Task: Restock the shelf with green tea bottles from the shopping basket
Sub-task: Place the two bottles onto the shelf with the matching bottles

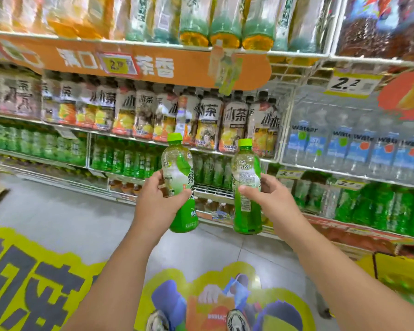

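I hold two green tea bottles with bright green caps in front of the shelving. My left hand (159, 199) grips one green tea bottle (179, 168) around its middle, tilted slightly left. My right hand (270, 194) grips the other green tea bottle (246, 177), which stands upright. Straight behind them is a bare patch of white wire shelf (213, 189), with rows of green bottles (122, 158) to its left and behind it. The shopping basket is out of view.
Above sit shelves of brown-capped tea bottles (208, 120) under an orange banner (153, 65). Water bottles (359, 149) fill the right bay, with more green bottles (380, 206) below them. A yellow floor sticker (34, 283) lies underfoot, and my shoes (237, 321) show at the bottom.
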`<state>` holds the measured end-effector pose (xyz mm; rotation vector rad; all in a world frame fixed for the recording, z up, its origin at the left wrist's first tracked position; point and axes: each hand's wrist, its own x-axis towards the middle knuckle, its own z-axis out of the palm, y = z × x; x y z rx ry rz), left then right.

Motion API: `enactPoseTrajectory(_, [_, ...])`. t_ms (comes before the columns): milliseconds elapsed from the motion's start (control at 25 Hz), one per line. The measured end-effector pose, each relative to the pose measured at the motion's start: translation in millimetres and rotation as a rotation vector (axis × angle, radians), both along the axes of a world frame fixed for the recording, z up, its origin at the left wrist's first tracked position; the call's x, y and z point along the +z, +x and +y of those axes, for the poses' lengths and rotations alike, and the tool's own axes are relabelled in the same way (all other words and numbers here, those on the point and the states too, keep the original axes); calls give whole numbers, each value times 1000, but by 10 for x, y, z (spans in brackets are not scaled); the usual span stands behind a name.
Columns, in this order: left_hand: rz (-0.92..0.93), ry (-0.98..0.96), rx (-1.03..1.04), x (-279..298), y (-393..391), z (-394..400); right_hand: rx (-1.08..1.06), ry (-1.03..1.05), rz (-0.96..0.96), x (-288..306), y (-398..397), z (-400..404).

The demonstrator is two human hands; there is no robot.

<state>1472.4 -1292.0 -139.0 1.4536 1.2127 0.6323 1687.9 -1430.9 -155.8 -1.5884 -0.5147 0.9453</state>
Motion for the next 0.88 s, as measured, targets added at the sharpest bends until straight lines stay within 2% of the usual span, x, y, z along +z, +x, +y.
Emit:
enactPoseTrajectory(200, [2, 15, -122, -183, -142, 901, -95, -20, -13, -89, -316, 710])
enactPoseTrajectory(360, [67, 141, -246, -363, -315, 1534, -226, -41, -21, -250, -683, 1172])
enactPoseTrajectory(480, [115, 253, -317, -718, -375, 1910, -268, -53, 7, -554, -873, 1469])
enactPoseTrajectory(680, [100, 185, -365, -1359, -387, 2229, -301, -94, 48, -1205, -1019, 1705])
enactPoseTrajectory(880, [90, 96, -375, -2127, -315, 2181, -296, -136, 94, -1906, -1028, 1779])
